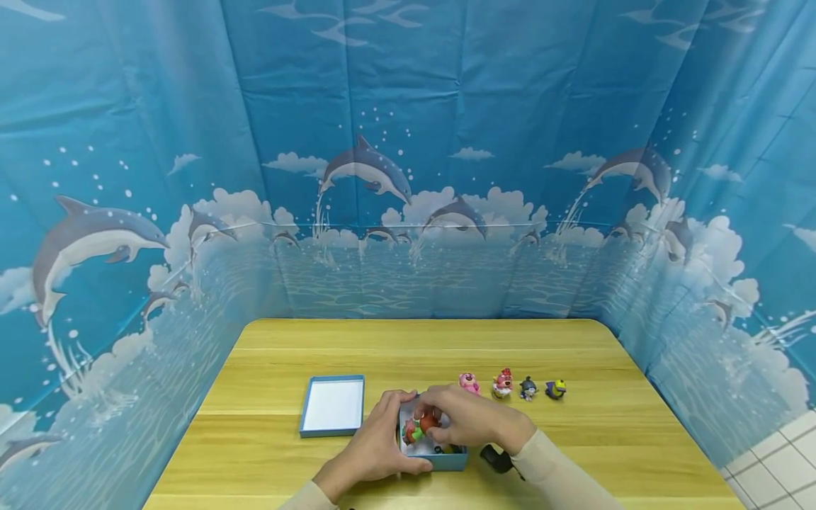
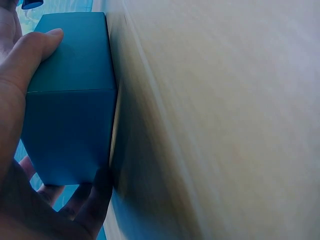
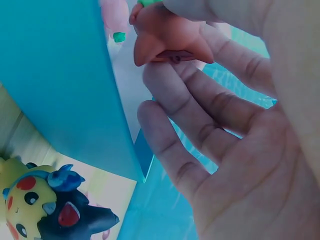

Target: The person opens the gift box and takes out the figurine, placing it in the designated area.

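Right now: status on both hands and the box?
Left hand grips blue box side. Right hand pinches orange-red figurine over the box. Four figurines and lid stand apart, nothing blocking.

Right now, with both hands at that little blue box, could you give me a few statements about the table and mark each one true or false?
1. The left hand grips the side of the blue box. True.
2. The right hand holds an orange figure over the box. True.
3. The lid sits on the box. False: it lies on the table, left of the box.
4. Six small figures stand in a row behind the box. False: four figures stand there.
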Demonstrator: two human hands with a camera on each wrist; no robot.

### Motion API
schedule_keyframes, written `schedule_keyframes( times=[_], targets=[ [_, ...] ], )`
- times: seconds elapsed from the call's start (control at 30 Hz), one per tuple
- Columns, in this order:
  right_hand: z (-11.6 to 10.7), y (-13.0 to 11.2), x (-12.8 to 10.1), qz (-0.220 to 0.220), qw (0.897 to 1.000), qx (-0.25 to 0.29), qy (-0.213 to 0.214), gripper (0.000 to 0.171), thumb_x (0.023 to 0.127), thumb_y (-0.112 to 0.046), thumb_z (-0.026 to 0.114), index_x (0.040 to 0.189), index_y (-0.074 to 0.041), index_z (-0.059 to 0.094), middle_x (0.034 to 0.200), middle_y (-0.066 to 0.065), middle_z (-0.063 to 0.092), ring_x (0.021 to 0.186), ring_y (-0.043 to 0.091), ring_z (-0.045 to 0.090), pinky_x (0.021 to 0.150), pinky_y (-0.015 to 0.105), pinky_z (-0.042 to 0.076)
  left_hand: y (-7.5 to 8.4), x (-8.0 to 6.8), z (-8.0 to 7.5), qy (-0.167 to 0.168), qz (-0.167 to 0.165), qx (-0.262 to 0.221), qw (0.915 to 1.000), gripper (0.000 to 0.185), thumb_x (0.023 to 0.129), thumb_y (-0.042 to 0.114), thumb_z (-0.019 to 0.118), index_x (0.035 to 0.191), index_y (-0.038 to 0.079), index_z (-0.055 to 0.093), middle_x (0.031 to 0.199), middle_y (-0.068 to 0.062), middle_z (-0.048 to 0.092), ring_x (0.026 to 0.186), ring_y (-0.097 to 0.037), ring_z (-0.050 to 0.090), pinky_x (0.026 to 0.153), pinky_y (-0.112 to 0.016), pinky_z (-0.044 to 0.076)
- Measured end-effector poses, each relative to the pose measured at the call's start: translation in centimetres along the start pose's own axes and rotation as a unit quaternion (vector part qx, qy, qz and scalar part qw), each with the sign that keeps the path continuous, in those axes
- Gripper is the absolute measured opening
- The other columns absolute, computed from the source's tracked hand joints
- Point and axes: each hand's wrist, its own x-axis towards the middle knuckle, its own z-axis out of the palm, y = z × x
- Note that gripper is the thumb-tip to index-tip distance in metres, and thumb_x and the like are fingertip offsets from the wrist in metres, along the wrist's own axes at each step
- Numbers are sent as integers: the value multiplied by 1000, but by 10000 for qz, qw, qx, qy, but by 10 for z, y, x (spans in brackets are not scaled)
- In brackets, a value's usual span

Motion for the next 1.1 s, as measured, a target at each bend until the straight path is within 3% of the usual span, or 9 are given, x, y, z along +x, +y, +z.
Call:
schedule_keyframes(
  times=[0.13,0.33,0.5,0.7,0.9,1.1],
  targets=[
    [-1,-1,-3,47,9999,-97,73,31,108,-14,80,138,-12,78,125,-3,74,99,7,64,85,21,57,-2,1,1,-10,-15,53,10000,123,81,79,96,177,27,39,174,0,47,141,-20,60,115,-48,60],
    [-4,-3,-7,14,9994,-283,186,28,108,-13,79,137,-11,80,119,-5,71,99,13,65,85,22,55,-3,2,1,15,76,78,9999,124,82,77,96,177,23,39,173,-2,48,140,-21,60,115,-50,61],
    [-5,-3,-11,-65,9983,-447,365,28,109,-13,78,137,-11,83,114,-7,70,99,19,65,86,22,53,-4,1,3,1,49,6,10000,123,82,78,96,177,26,39,175,-1,47,147,-24,59,119,-52,60],
    [-7,-4,-15,-176,9971,-474,565,26,110,-11,78,136,-11,84,118,-5,74,100,9,67,89,26,62,-5,1,3,12,81,12,10000,123,82,79,95,178,24,39,176,-1,47,152,-28,59,120,-56,59],
    [-9,-4,-19,-193,9959,-553,689,24,111,-11,78,134,-13,84,121,-4,75,92,5,66,81,20,59,-3,1,3,33,55,58,10000,123,81,78,97,177,25,40,174,-1,49,146,-25,60,118,-52,60],
    [-12,-3,-22,-425,9940,-572,824,25,111,-7,78,133,-15,83,122,0,75,94,-4,64,83,21,63,-1,0,1,112,109,109,9998,122,80,76,99,175,25,42,175,-1,49,149,-27,60,120,-54,59]
  ],
)
